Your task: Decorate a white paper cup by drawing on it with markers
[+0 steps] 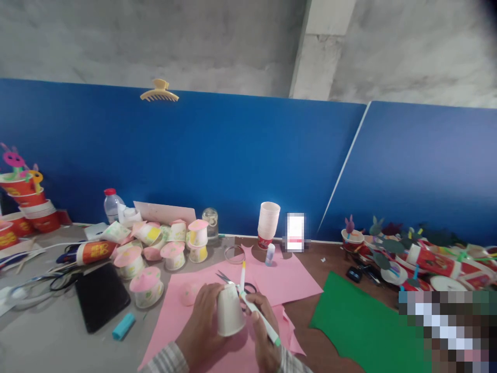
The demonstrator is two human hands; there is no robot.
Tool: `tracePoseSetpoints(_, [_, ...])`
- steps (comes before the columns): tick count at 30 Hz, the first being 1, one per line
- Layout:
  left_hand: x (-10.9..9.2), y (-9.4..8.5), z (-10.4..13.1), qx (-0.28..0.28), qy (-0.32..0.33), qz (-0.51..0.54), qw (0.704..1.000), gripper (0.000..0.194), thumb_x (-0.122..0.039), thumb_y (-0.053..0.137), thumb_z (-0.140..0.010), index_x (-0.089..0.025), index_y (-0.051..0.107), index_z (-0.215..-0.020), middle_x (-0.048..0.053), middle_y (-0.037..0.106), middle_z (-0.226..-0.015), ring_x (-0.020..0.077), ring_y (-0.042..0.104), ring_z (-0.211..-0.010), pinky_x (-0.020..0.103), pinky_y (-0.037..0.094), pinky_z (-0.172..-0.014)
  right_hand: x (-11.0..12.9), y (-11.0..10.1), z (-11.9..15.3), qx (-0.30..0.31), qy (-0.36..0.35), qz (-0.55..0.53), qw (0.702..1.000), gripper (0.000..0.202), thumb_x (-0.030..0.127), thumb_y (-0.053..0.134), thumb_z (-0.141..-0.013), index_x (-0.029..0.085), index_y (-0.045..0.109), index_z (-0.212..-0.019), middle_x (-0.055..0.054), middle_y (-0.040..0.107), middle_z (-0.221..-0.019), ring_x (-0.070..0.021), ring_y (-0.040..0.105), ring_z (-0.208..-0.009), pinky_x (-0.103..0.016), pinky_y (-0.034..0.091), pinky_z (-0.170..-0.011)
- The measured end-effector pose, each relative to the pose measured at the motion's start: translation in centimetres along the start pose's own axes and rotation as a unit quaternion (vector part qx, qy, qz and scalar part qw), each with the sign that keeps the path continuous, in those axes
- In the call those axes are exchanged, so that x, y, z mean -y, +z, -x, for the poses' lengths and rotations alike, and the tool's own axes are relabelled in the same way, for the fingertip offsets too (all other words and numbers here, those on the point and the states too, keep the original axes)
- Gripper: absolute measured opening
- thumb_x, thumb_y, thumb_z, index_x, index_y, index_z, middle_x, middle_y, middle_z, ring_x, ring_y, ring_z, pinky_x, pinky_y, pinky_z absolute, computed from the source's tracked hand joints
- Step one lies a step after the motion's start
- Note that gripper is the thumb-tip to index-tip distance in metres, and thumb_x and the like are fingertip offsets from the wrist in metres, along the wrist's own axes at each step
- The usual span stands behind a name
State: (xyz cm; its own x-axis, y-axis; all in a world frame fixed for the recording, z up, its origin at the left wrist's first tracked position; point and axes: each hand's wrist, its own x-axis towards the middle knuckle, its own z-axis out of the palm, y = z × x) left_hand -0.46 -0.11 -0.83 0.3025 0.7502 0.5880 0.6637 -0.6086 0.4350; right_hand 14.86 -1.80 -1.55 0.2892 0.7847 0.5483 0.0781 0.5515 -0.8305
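Observation:
My left hand (pixel 204 321) is wrapped round a white paper cup (pixel 230 311), which stands upside down over the pink paper (pixel 174 300). In my right hand (pixel 262 324) is a white marker with a green end (pixel 267 329), its tip close to the cup's right side. Behind the cup lie scissors (pixel 225 278) with dark handles, partly hidden by the cup and my right hand. A yellow-tipped white marker (pixel 243 277) lies by the scissors. A pale pink round paper piece (pixel 189 293) lies left of the cup.
Several decorated cups with pink tops (pixel 146 287) stand at the left, near a black tablet (pixel 101 298) and a blue marker cap (pixel 123 326). Stacked white cups (pixel 268 220) and a glue bottle (pixel 270 255) are behind. Green paper (pixel 361 326) and more cup crafts (pixel 435 259) lie right.

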Motion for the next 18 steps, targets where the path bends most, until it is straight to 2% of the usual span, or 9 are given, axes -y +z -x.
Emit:
tracePoseSetpoints(3, [0.3,0.2,0.2,-0.001,-0.002,-0.006,1.000,0.072,-0.044,0.067,-0.056,-0.028,0.030,-0.116,0.003,0.050,-0.111,0.0269,0.046,-0.105,0.049,0.039,-0.092,-0.4,0.1,-0.1,-0.016,-0.012,-0.006,1.000,0.034,0.045,0.047,-0.076,0.025,0.060,-0.100,-0.003,0.066,-0.076,-0.0238,0.062,-0.066,-0.031,0.052,-0.057])
tracePoseSetpoints(5, [0.8,0.3,0.3,0.005,-0.001,0.003,1.000,0.072,-0.044,0.065,-0.058,-0.029,0.028,-0.118,0.004,0.049,-0.112,0.0282,0.045,-0.107,0.051,0.038,-0.092,-0.8,0.1,-0.2,-0.019,-0.012,0.002,1.000,0.035,0.041,0.047,-0.078,0.025,0.058,-0.107,-0.004,0.067,-0.080,-0.0237,0.064,-0.068,-0.031,0.053,-0.059])
tracePoseSetpoints(8, [1.6,0.5,0.5,-0.010,0.004,0.015,1.000,0.079,-0.047,0.065,-0.057,-0.028,0.023,-0.121,0.005,0.047,-0.116,0.0299,0.042,-0.110,0.053,0.037,-0.092,-1.3,0.2,-0.1,-0.015,-0.011,0.014,1.000,0.030,0.037,0.048,-0.078,0.025,0.060,-0.103,-0.004,0.068,-0.078,-0.0238,0.064,-0.070,-0.030,0.054,-0.061])
tracePoseSetpoints(10, [2.0,0.6,0.7,-0.030,0.001,0.020,0.999,0.085,-0.050,0.066,-0.055,-0.028,0.019,-0.122,0.005,0.046,-0.119,0.0300,0.041,-0.111,0.053,0.035,-0.094,-1.6,0.3,0.1,0.009,-0.009,0.019,1.000,0.027,0.032,0.051,-0.077,0.024,0.060,-0.102,-0.004,0.069,-0.081,-0.0247,0.065,-0.074,-0.030,0.054,-0.065])
tracePoseSetpoints(14, [2.2,0.9,0.9,-0.046,0.005,0.014,0.999,0.090,-0.053,0.066,-0.054,-0.027,0.017,-0.123,0.007,0.043,-0.122,0.0300,0.040,-0.112,0.053,0.035,-0.095,-1.8,0.3,0.5,0.069,-0.001,0.004,0.998,0.039,0.023,0.056,-0.074,0.025,0.052,-0.112,-0.006,0.066,-0.102,-0.0271,0.063,-0.089,-0.031,0.054,-0.073])
tracePoseSetpoints(18, [2.2,1.2,0.9,-0.048,0.025,-0.027,0.998,0.096,-0.053,0.067,-0.052,-0.026,0.012,-0.125,0.008,0.040,-0.125,0.0318,0.036,-0.114,0.054,0.033,-0.095,-1.7,0.1,0.7,0.091,-0.020,0.032,0.995,0.046,0.019,0.061,-0.069,0.025,0.051,-0.114,-0.006,0.063,-0.108,-0.0292,0.060,-0.096,-0.033,0.051,-0.080])
